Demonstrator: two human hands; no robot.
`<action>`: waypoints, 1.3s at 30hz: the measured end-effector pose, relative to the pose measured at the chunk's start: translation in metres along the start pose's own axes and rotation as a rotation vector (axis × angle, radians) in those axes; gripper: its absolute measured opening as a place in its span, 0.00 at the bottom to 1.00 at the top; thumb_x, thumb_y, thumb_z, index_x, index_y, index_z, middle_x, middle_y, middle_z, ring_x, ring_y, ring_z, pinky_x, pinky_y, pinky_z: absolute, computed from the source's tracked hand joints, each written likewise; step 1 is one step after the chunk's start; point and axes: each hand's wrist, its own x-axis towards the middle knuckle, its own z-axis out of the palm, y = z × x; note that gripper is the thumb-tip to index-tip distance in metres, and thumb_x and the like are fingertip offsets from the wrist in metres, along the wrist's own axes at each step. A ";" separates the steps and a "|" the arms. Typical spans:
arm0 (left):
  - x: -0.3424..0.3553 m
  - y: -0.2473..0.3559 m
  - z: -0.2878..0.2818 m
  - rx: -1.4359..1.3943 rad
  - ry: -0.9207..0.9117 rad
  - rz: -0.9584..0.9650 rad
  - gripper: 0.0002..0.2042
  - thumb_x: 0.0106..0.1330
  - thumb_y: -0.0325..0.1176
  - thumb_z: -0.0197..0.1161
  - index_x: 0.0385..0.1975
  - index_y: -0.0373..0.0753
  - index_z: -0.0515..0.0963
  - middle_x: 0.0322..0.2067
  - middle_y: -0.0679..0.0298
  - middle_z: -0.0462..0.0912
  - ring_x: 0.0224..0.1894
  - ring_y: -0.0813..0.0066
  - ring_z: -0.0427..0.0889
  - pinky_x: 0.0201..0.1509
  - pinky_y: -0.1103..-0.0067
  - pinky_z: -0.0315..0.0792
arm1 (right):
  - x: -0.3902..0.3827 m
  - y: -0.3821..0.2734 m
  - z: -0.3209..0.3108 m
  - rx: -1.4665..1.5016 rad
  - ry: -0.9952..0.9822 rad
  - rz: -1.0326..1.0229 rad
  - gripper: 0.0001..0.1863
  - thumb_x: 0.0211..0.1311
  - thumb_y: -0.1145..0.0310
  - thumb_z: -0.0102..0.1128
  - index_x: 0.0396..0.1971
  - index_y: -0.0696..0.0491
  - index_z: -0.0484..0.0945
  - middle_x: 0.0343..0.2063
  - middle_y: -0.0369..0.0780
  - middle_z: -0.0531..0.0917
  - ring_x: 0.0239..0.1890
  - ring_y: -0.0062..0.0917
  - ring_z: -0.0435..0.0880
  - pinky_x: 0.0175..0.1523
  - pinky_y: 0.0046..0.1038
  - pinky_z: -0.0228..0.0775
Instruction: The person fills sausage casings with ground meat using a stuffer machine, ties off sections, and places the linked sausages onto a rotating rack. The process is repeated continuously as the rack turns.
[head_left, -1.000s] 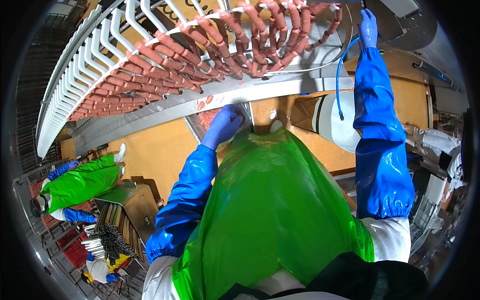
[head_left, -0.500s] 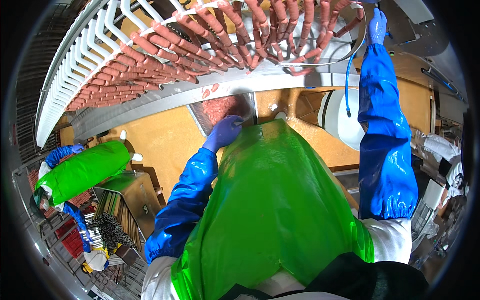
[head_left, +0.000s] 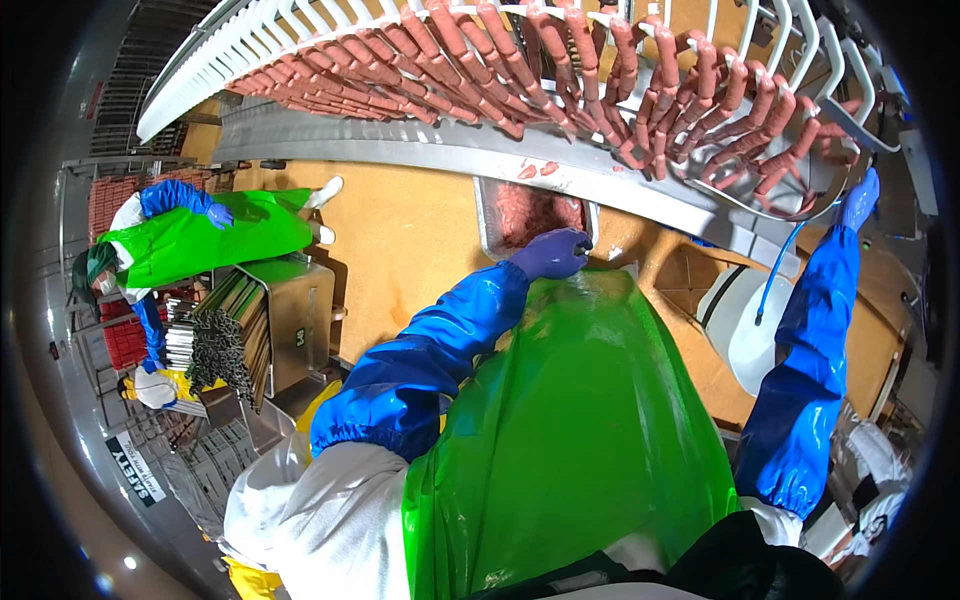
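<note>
My left hand (head_left: 550,254), in a purple glove, is closed beside a metal tub (head_left: 487,225) of pinkish meat (head_left: 535,212). A small dark bit shows at its fingers; what it is I cannot make out. My right hand (head_left: 860,202), also gloved, reaches far out to the right with its fingers stretched, close to the machine at the end of the sausage rack. Looped strings of linked sausages (head_left: 500,75) hang from a long curved row of white hooks (head_left: 275,20). Beneath them runs a metal trough (head_left: 400,140) with a few meat scraps on it.
A white bin (head_left: 755,340) and a blue hose (head_left: 782,265) are by my right forearm. To the left, a person in a green apron (head_left: 215,235) stands near a metal cart (head_left: 300,310) loaded with rods. Another person in yellow and white (head_left: 157,388) is farther back.
The view has turned, so the rack, tub and coworkers sit farther right. My left hand stays near the tub, now more tightly closed. My right arm is still reaching out.
</note>
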 end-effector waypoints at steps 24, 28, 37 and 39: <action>0.003 -0.091 -0.022 -0.311 0.253 0.029 0.13 0.63 0.39 0.57 0.43 0.42 0.78 0.40 0.54 0.81 0.44 0.62 0.81 0.50 0.69 0.73 | -0.144 -0.036 0.017 0.447 -0.341 0.274 0.12 0.69 0.55 0.52 0.32 0.47 0.71 0.18 0.26 0.62 0.20 0.12 0.59 0.26 0.21 0.53; 0.024 -0.241 -0.095 -0.620 0.816 0.168 0.08 0.66 0.34 0.54 0.37 0.37 0.75 0.33 0.62 0.77 0.36 0.71 0.76 0.44 0.74 0.71 | -0.160 -0.091 0.021 0.162 -0.147 0.236 0.12 0.68 0.55 0.53 0.34 0.48 0.72 0.19 0.26 0.63 0.19 0.11 0.61 0.25 0.18 0.52; 0.056 -0.318 -0.302 -0.751 1.041 -0.205 0.22 0.63 0.40 0.59 0.50 0.29 0.68 0.46 0.50 0.76 0.47 0.65 0.76 0.50 0.72 0.70 | -0.187 -0.125 0.045 -0.161 0.033 0.234 0.13 0.67 0.52 0.54 0.31 0.46 0.70 0.18 0.25 0.61 0.16 0.10 0.57 0.21 0.17 0.48; 0.080 -0.332 -0.302 -0.721 1.112 -0.181 0.25 0.62 0.40 0.60 0.51 0.27 0.67 0.46 0.50 0.76 0.48 0.64 0.76 0.51 0.72 0.70 | -0.191 -0.122 0.040 -0.188 0.023 0.278 0.14 0.67 0.51 0.53 0.33 0.46 0.72 0.18 0.25 0.61 0.15 0.10 0.56 0.20 0.17 0.47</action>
